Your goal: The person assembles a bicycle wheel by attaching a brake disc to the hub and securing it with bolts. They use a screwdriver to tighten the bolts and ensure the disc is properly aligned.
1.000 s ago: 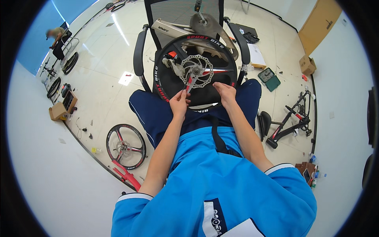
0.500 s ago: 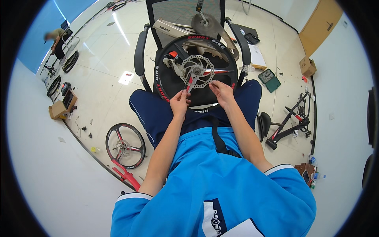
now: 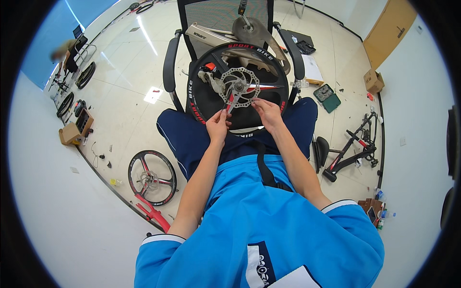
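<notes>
The wheel (image 3: 271, 87) is black and red, its disc (image 3: 239, 72) silver

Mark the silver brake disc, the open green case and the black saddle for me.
Silver brake disc (image 3: 240, 71): head view, on its perforated upper ring.
Open green case (image 3: 331, 102): head view, on its plain green half.
Black saddle (image 3: 323, 150): head view, mid-seat.

White walls (image 3: 418, 86); glossy tiled floor (image 3: 127, 120); 1 tan door (image 3: 390, 31)
</notes>
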A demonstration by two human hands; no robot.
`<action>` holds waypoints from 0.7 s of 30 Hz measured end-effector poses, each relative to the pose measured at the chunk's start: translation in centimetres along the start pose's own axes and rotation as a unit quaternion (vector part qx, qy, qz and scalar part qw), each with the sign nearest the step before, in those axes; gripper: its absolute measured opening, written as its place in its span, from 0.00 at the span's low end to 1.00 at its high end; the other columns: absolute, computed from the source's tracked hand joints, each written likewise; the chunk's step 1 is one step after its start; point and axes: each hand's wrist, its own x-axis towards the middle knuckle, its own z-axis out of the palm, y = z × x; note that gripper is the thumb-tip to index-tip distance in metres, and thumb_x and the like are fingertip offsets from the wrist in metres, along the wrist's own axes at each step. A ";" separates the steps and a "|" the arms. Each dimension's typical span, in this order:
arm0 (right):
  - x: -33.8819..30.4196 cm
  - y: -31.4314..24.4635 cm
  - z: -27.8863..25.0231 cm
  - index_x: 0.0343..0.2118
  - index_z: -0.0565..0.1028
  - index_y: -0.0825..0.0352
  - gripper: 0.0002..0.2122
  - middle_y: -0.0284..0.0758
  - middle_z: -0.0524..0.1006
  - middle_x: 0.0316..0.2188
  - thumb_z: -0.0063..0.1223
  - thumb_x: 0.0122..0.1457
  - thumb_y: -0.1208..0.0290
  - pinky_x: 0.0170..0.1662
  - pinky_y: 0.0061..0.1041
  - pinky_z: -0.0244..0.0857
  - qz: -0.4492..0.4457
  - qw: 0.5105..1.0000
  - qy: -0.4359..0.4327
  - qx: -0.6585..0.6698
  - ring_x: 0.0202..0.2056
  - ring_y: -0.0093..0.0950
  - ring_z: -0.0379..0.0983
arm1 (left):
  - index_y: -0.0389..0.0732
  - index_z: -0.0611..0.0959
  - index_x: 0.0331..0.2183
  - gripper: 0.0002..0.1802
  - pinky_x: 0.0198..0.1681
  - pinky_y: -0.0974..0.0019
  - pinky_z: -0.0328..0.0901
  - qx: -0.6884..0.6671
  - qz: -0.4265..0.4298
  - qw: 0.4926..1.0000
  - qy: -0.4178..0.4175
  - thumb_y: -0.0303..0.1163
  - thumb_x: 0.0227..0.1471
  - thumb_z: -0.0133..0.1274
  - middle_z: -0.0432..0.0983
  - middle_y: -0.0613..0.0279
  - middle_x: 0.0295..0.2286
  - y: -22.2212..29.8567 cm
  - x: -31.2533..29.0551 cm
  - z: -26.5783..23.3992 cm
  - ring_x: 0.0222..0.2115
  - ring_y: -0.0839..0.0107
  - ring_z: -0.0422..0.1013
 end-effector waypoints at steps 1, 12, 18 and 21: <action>0.1 0.1 0.0 0.42 0.77 0.79 0.10 0.41 0.79 0.40 0.55 0.59 0.80 0.50 0.23 0.70 0.000 1.000 -0.003 -0.003 0.41 0.28 0.76 | 0.38 0.84 0.44 0.15 0.24 0.77 0.64 0.000 0.000 1.000 0.000 0.37 0.61 0.53 0.81 0.64 0.30 0.0 0.0 0.0 0.21 0.80 0.72; 1.3 -0.2 2.2 0.36 0.80 0.74 0.07 0.37 0.82 0.28 0.57 0.56 0.77 0.35 0.22 0.75 -0.151 0.938 -0.018 -0.312 0.30 0.26 0.81 | 0.36 0.84 0.43 0.16 0.22 0.76 0.63 -0.013 0.005 1.000 0.005 0.37 0.59 0.55 0.82 0.63 0.29 -0.1 0.1 0.1 0.20 0.80 0.71; 3.7 0.0 4.4 0.34 0.81 0.73 0.09 0.38 0.83 0.27 0.61 0.51 0.75 0.36 0.21 0.75 -0.264 0.849 -0.018 -0.457 0.29 0.24 0.81 | 0.36 0.84 0.43 0.16 0.22 0.77 0.63 -0.015 0.005 1.000 0.009 0.37 0.59 0.55 0.81 0.63 0.28 -0.1 0.1 0.0 0.19 0.80 0.71; 4.0 0.3 4.8 0.33 0.81 0.73 0.08 0.40 0.82 0.27 0.60 0.50 0.75 0.36 0.22 0.74 -0.275 0.835 -0.025 -0.477 0.29 0.27 0.82 | 0.37 0.84 0.43 0.15 0.22 0.77 0.63 -0.010 0.004 1.000 0.008 0.37 0.60 0.54 0.81 0.63 0.29 -0.1 0.0 -0.1 0.20 0.80 0.71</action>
